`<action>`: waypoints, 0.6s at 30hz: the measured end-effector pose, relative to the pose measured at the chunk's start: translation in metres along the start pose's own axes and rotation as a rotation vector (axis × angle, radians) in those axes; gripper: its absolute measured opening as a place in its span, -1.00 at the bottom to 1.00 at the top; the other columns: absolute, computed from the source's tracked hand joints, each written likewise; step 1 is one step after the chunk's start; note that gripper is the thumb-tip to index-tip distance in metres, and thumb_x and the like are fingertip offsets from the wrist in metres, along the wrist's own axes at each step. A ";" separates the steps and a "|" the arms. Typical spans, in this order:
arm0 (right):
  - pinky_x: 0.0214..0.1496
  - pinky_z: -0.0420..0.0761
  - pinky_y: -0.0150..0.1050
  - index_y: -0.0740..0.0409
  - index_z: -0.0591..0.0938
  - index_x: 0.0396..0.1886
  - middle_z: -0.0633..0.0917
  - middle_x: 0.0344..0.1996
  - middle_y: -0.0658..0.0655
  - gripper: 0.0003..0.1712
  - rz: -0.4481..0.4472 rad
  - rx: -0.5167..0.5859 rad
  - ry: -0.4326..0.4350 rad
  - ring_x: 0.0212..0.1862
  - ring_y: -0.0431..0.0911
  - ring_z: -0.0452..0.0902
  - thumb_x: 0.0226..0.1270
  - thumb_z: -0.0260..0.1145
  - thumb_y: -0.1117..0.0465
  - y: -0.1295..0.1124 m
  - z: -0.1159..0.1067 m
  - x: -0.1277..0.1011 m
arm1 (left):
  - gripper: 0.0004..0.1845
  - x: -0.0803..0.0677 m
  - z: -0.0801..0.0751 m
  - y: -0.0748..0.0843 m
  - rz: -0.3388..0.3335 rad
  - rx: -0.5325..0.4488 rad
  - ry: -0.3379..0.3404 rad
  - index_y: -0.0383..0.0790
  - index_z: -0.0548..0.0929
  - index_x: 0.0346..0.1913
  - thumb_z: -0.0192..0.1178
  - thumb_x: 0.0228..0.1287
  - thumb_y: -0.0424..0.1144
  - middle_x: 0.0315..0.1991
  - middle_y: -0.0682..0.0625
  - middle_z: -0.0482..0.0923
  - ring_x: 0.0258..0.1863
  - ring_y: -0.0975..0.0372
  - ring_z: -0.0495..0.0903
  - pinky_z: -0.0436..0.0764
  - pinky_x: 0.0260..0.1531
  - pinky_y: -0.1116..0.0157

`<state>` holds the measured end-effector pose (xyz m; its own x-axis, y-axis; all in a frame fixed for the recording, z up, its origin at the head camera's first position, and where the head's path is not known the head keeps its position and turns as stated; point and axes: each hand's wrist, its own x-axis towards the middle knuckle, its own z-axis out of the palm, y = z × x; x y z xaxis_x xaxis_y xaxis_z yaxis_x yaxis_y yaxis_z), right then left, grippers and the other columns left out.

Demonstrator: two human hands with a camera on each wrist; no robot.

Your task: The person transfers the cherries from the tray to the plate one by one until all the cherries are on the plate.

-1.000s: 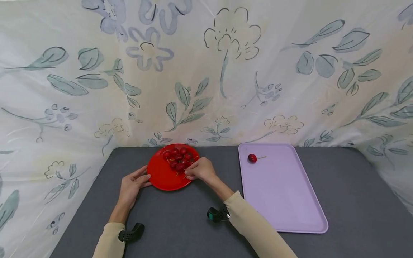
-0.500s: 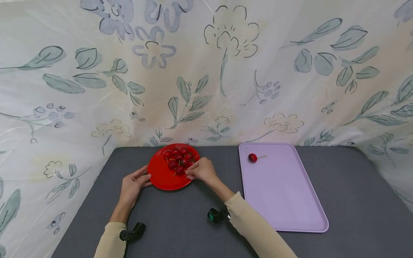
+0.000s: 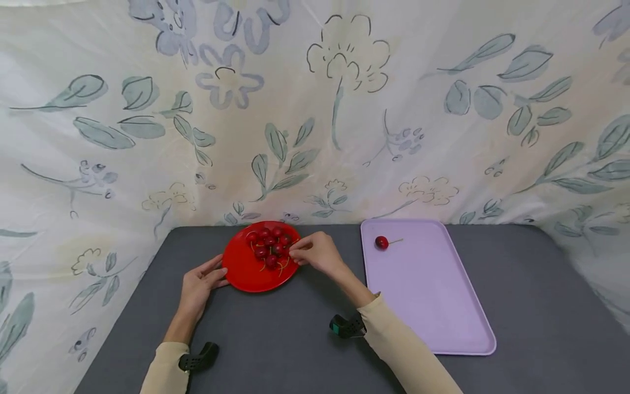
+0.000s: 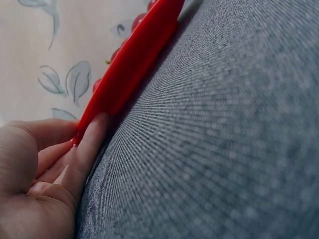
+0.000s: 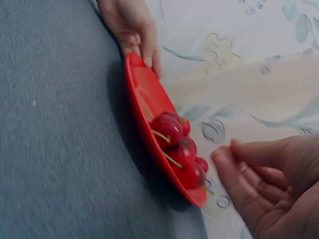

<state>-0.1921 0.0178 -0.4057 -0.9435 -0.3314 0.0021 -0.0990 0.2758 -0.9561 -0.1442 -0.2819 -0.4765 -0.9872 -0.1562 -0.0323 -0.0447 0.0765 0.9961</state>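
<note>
A red plate (image 3: 246,271) carries several dark red cherries (image 3: 271,261) with thin stems, heaped toward its right and far side. At its left edge my left hand (image 3: 198,284) pinches the rim; in the left wrist view the thumb and fingers (image 4: 94,129) lie on either side of it. My right hand (image 3: 317,253) is at the plate's right edge, close to the cherries. The right wrist view shows its thumb and forefinger tips near each other, with no cherry seen between them. A single cherry (image 3: 381,243) with a stem lies near the tray's far left corner.
The lilac tray (image 3: 433,295) with a raised rim lies right of the plate on the dark grey cloth (image 3: 275,339). Behind the table hangs a pale flowered curtain (image 3: 295,109). Both wrists wear black devices (image 3: 346,326).
My right hand has moved slightly up and right, away from the near cherries. Some cherries on the plate have shifted a little. My left hand has stayed at the rim.
</note>
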 end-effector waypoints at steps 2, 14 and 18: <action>-0.20 0.75 -0.06 0.37 0.76 -0.25 0.76 -0.38 0.26 -0.85 -0.016 0.023 0.015 -0.33 0.15 0.73 0.24 0.41 0.35 -0.001 -0.007 0.001 | -0.42 -0.001 -0.001 0.001 -0.002 0.007 0.001 -0.40 0.31 0.42 0.18 0.40 -0.34 0.36 -0.34 0.30 -0.23 0.38 0.70 0.71 -0.19 0.35; -0.22 0.76 -0.19 0.43 0.73 -0.18 0.76 -0.35 0.27 -0.76 -0.099 0.029 0.127 -0.29 0.13 0.72 0.23 0.43 0.32 0.008 -0.070 -0.005 | -0.41 -0.002 -0.002 0.002 -0.024 0.011 -0.028 -0.35 0.29 0.44 0.16 0.42 -0.32 0.39 -0.29 0.28 -0.24 0.40 0.69 0.71 -0.18 0.38; -0.11 0.74 -0.08 0.44 0.71 -0.11 0.75 -0.26 0.31 -0.70 -0.088 0.015 0.167 -0.22 0.12 0.73 0.25 0.43 0.28 0.015 -0.100 -0.010 | -0.41 -0.002 -0.001 0.004 -0.017 0.006 -0.031 -0.37 0.29 0.44 0.16 0.42 -0.34 0.39 -0.30 0.28 -0.23 0.40 0.69 0.71 -0.18 0.38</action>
<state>-0.2160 0.1156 -0.3912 -0.9710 -0.1984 0.1333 -0.1798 0.2390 -0.9542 -0.1425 -0.2820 -0.4725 -0.9906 -0.1267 -0.0524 -0.0629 0.0800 0.9948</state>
